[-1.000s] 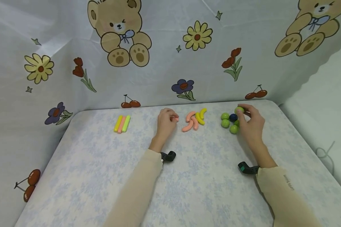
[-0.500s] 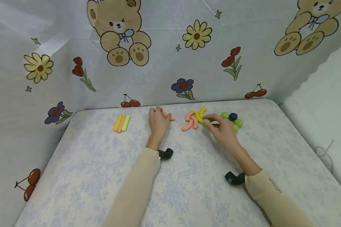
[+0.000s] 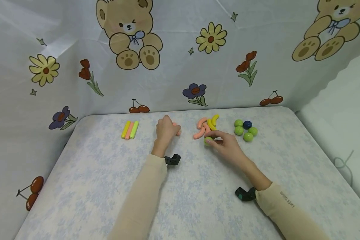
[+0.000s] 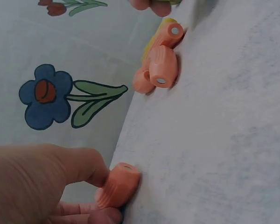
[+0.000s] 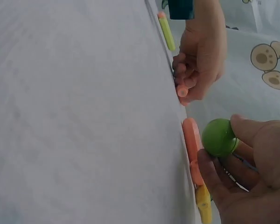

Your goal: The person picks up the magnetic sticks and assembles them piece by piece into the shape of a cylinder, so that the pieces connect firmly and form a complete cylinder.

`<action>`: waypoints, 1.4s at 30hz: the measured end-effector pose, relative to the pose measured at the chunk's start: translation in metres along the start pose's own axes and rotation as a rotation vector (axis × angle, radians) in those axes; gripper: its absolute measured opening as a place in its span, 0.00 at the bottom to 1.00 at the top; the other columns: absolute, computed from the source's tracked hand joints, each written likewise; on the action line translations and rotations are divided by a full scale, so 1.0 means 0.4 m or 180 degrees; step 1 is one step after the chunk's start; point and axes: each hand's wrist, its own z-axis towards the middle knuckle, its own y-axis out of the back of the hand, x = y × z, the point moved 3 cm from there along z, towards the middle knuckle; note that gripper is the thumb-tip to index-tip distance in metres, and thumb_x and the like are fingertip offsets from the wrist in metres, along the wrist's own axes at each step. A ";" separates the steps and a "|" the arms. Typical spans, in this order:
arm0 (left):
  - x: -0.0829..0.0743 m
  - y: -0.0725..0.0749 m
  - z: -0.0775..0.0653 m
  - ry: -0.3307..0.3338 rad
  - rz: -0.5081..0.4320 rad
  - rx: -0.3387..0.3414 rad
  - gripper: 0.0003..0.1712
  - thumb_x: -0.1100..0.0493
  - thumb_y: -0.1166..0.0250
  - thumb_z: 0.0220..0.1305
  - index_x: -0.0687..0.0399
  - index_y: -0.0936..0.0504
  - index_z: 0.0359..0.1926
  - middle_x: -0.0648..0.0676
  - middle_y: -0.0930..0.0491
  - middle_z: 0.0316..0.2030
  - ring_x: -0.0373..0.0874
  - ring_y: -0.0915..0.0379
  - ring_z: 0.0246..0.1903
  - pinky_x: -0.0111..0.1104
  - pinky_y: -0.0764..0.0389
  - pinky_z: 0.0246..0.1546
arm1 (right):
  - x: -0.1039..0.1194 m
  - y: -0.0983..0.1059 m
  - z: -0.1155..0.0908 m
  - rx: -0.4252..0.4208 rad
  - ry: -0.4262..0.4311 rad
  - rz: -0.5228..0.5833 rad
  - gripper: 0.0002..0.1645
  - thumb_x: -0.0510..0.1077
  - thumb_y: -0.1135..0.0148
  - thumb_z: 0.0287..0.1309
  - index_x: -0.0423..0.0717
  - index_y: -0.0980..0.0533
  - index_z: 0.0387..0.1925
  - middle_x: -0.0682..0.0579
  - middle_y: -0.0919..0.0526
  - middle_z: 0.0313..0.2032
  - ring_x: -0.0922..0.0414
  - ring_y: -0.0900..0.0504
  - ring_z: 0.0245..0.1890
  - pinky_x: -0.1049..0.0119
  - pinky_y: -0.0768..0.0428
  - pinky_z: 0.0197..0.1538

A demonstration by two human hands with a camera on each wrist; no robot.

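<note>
My left hand [image 3: 165, 131] is at the table's back middle, pinching a curved pink stick [image 4: 120, 184] between thumb and fingers. Part of the stick hides behind the fingers, so I cannot tell whether it is one piece or more. Farther right, my right hand [image 3: 226, 143] holds a green ball [image 5: 219, 137] by thumb and fingertips. That ball is just in front of a cluster of curved pink sticks [image 3: 199, 133], whose ends show pale discs in the left wrist view. Curved yellow sticks [image 3: 215, 119] lie against the cluster.
Several green balls [image 3: 248, 136] and one dark blue ball [image 3: 247, 124] sit to the right of the right hand. Three straight sticks, yellow [image 3: 125, 130], pink and green, lie side by side at left. A printed cloth [image 3: 168, 90] hangs behind the table.
My right hand has carried the green ball leftward from the ball group, then slightly nearer, in front of the pink cluster. My left hand has shifted a little left with its pink stick.
</note>
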 end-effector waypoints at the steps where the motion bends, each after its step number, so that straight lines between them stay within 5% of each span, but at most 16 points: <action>1: 0.001 0.002 0.001 -0.0005 0.0009 0.0020 0.11 0.57 0.28 0.62 0.58 0.20 0.31 0.54 0.15 0.24 0.54 0.17 0.30 0.40 0.20 0.32 | 0.002 -0.005 -0.002 0.0055 0.0004 0.0023 0.14 0.48 0.32 0.72 0.47 0.16 0.54 0.51 0.12 0.51 0.53 0.14 0.55 0.58 0.14 0.56; 8: -0.019 0.005 -0.003 -0.0163 -0.0080 0.0264 0.14 0.54 0.27 0.61 0.55 0.23 0.28 0.53 0.13 0.24 0.46 0.23 0.21 0.33 0.26 0.24 | 0.013 -0.028 -0.011 0.0248 -0.0051 0.0073 0.15 0.48 0.32 0.72 0.47 0.16 0.55 0.54 0.12 0.51 0.55 0.15 0.55 0.57 0.15 0.59; 18: -0.114 -0.024 -0.059 -0.0730 -0.0204 0.0548 0.19 0.52 0.23 0.61 0.56 0.24 0.31 0.52 0.25 0.23 0.44 0.31 0.22 0.32 0.33 0.22 | 0.018 -0.026 -0.009 -0.0040 0.0031 0.0329 0.17 0.47 0.30 0.71 0.45 0.16 0.56 0.49 0.12 0.52 0.52 0.14 0.55 0.65 0.14 0.55; 37: -0.150 -0.068 -0.091 -0.0887 -0.0227 0.0726 0.22 0.46 0.21 0.61 0.54 0.24 0.32 0.51 0.20 0.22 0.40 0.25 0.20 0.29 0.31 0.20 | 0.000 -0.012 -0.007 -0.0343 0.0128 0.0584 0.16 0.45 0.30 0.70 0.46 0.16 0.56 0.46 0.12 0.52 0.45 0.12 0.52 0.73 0.15 0.50; 42: -0.148 -0.074 -0.097 -0.0821 -0.0333 0.0613 0.21 0.49 0.23 0.63 0.55 0.25 0.32 0.51 0.20 0.20 0.42 0.25 0.19 0.29 0.31 0.19 | -0.004 -0.012 -0.005 -0.0373 0.0121 0.0541 0.16 0.45 0.30 0.70 0.46 0.15 0.56 0.45 0.12 0.51 0.49 0.12 0.52 0.74 0.16 0.50</action>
